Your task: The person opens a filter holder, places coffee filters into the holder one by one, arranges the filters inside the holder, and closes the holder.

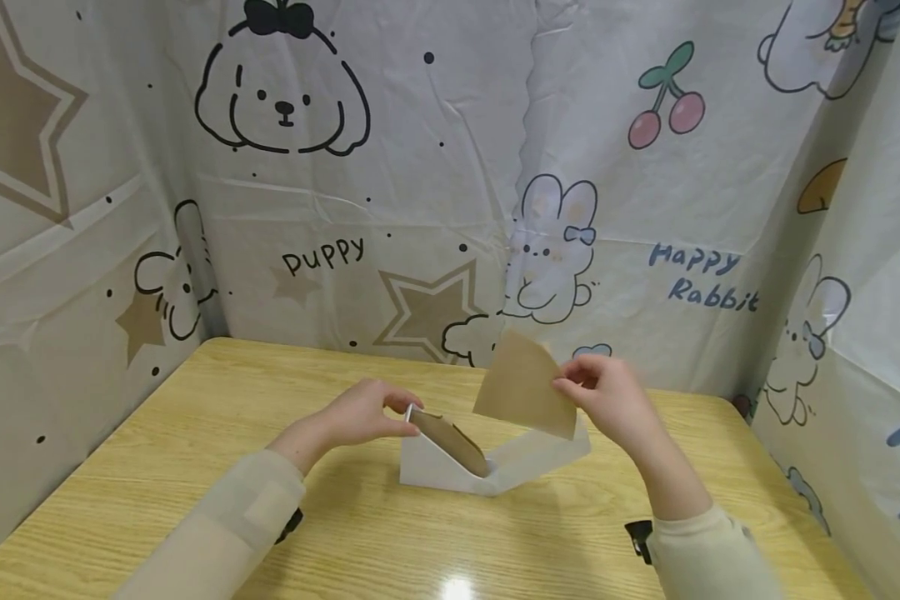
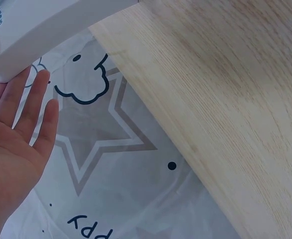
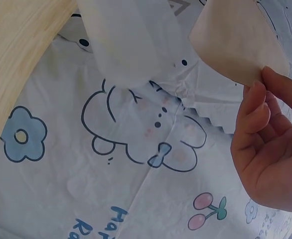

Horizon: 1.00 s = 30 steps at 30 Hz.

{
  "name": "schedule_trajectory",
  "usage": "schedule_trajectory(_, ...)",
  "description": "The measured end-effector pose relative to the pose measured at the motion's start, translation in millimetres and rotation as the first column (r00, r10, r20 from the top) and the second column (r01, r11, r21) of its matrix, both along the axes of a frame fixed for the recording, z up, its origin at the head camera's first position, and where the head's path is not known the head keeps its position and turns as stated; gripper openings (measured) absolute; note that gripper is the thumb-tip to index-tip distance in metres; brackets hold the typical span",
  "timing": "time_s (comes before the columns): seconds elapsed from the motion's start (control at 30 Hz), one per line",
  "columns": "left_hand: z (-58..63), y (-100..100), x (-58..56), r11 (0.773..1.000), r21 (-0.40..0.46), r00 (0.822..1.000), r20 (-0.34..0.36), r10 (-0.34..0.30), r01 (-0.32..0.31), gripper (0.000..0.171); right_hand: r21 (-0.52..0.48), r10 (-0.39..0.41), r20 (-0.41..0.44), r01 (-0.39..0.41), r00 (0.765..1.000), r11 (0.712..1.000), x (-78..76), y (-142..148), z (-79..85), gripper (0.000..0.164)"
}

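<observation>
Between thumb and fingertips, my right hand (image 1: pixel 607 396) pinches one edge of a brown paper sheet (image 1: pixel 523 385), held up over the raised lid of a white box. In the right wrist view the same sheet (image 3: pixel 240 42) curves away from the right hand (image 3: pixel 268 134). My left hand (image 1: pixel 363 414) grips the upper back corner of the white box (image 1: pixel 438 472), thumb on the near side and fingers behind. Inside the slant-sided box stands more brown paper (image 1: pixel 450 439). In the left wrist view the left hand's (image 2: pixel 21 134) fingers lie against the white box wall (image 2: pixel 56 30).
The open lid (image 1: pixel 543 457) slants up to the right from the box's low end. All of it stands on a wood-grain table (image 1: pixel 330 533). A printed cloth (image 1: pixel 420 192) hangs behind the table's far edge and along both sides.
</observation>
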<state>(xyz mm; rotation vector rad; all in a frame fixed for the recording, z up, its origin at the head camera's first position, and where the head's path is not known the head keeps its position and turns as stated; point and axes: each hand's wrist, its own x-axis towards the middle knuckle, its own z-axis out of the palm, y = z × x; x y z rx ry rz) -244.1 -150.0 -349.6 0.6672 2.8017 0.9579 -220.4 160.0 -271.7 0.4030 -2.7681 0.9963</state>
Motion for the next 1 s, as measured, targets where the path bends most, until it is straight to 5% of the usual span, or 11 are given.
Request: schedule_trajectory(1.0,-1.2,0.3,0.1,1.000,0.000,1.000,-0.017,0.003,-0.003,0.038,0.063,0.004,-0.052,-0.001,0.999,0.998,-6.7,-41.8,-32.9,0.005)
